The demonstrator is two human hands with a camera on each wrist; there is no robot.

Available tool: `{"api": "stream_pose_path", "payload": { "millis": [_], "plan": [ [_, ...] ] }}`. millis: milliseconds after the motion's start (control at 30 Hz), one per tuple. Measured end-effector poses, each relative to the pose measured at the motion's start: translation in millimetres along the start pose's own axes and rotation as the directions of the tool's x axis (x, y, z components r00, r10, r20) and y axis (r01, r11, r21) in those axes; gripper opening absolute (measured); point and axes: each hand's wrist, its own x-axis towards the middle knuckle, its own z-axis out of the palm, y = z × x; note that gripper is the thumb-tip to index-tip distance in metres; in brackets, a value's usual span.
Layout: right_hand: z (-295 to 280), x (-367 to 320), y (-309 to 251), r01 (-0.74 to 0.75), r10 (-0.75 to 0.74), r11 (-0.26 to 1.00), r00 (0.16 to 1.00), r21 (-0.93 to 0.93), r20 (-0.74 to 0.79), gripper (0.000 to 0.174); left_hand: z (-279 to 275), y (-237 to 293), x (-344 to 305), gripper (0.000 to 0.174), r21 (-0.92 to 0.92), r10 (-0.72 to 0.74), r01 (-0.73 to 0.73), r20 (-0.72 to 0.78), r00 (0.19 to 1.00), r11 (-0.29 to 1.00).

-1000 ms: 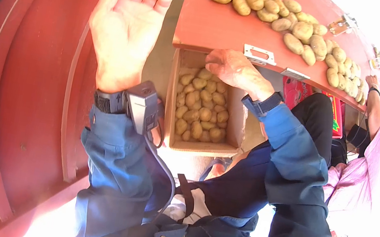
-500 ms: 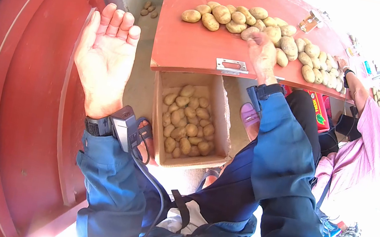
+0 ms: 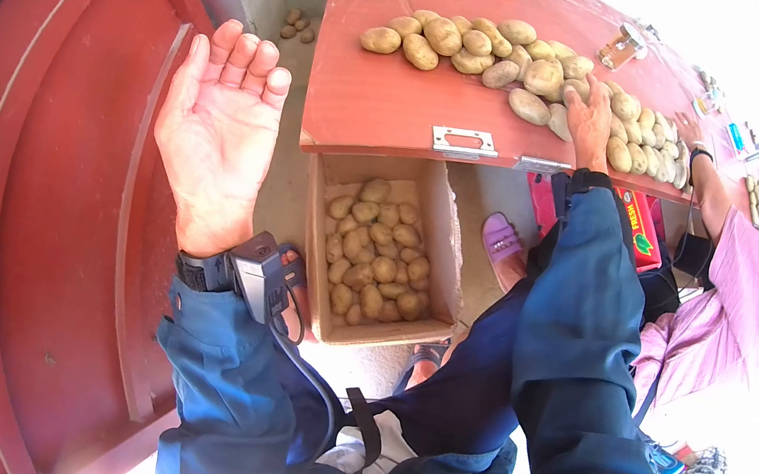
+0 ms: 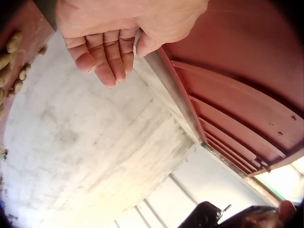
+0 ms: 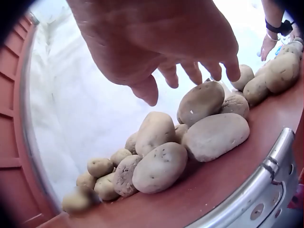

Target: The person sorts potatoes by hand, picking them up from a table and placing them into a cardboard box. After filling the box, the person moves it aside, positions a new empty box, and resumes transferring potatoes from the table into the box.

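Observation:
A long heap of potatoes lies across the red tabletop. My right hand reaches over the heap's middle. In the right wrist view its fingers spread downward just above a brownish potato, and nothing shows in its grasp. Two larger pale potatoes, one of them this oval one, lie at the near side of the heap. Off to the left my left hand is raised, palm up, its fingers slightly bent and holding nothing. Below the table edge stands a cardboard box with many potatoes inside.
A red door panel rises at the left. The table edge carries a metal latch plate. A glass jar stands behind the heap. At the right, a person in a pink shirt reaches onto the table. Several potatoes lie on the floor.
My right hand has gone from above the box's far end up onto the table heap, then rightward along it. The left hand stays raised with its palm up. The head view has shifted.

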Motion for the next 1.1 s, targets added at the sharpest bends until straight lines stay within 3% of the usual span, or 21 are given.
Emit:
{"api": "stream_pose_path", "payload": {
  "millis": [233,533,633,733,767,900,1000,1100],
  "plan": [
    [-12,-10,-59,-0.155,0.177,0.969,0.979,-0.193,0.100,0.075,1,1,-4,0.028,0.007,-0.008,0.008,-0.015,1.000,1.000],
    [-6,-6,-80,-0.282,0.316,0.941,0.930,-0.185,0.190,0.068,2,3,-4,0.028,-0.003,-0.014,0.014,-0.004,1.000,1.000],
    [-1,-17,-82,-0.207,0.269,0.948,0.927,-0.242,0.260,0.068,3,2,-4,0.028,-0.022,-0.026,0.026,0.018,0.999,0.999],
    [10,-36,-84,-0.221,0.240,0.968,0.953,-0.114,0.187,0.067,3,1,-4,0.028,-0.034,-0.025,0.025,0.025,0.999,0.999],
    [11,-43,-86,-0.136,0.156,0.982,0.975,-0.132,0.158,0.065,3,0,-5,0.028,-0.036,-0.023,0.024,0.024,0.999,0.999],
    [23,-63,-92,-0.068,0.070,0.993,0.998,-0.097,0.011,0.062,1,-3,-5,0.028,-0.042,-0.019,0.019,0.021,1.000,0.999],
    [15,-65,-99,-0.092,0.108,0.989,0.984,-0.113,0.142,0.061,4,-4,-6,0.028,-0.024,-0.014,0.014,0.014,1.000,1.000],
    [13,-68,-104,-0.114,0.137,0.984,0.975,-0.134,0.177,0.062,3,-5,-7,0.028,-0.011,-0.015,0.015,0.023,1.000,1.000]
  ]
}}
